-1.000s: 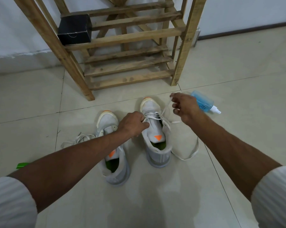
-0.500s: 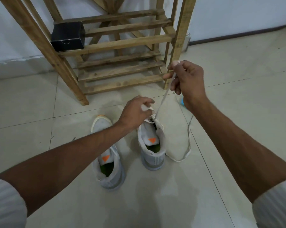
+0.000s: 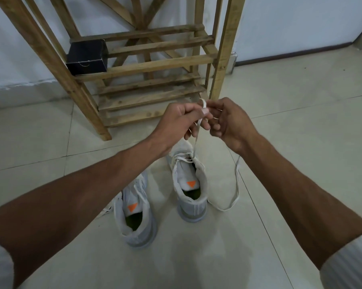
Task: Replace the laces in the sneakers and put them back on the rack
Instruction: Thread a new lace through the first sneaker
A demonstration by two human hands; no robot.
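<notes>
Two white sneakers with orange tongue tabs stand on the tiled floor. The right sneaker (image 3: pixel 191 190) has a white lace (image 3: pixel 196 134) rising taut from its upper eyelets to my hands. My left hand (image 3: pixel 182 119) pinches the lace near its top between thumb and fingers. My right hand (image 3: pixel 226 119) meets it, fingers curled round the same lace, and a long loop (image 3: pixel 235 184) hangs from it to the floor beside the shoe. The left sneaker (image 3: pixel 135 213) is partly hidden under my left forearm.
A wooden shoe rack (image 3: pixel 146 65) stands just beyond the sneakers against the white wall. A black box (image 3: pixel 86 57) sits at the left end of a rack shelf. A loose lace end (image 3: pixel 105 211) lies left of the left sneaker.
My left hand has left the right sneaker's tongue and risen to meet my right hand, which came down and left. Both now hold the lace above the shoe.
</notes>
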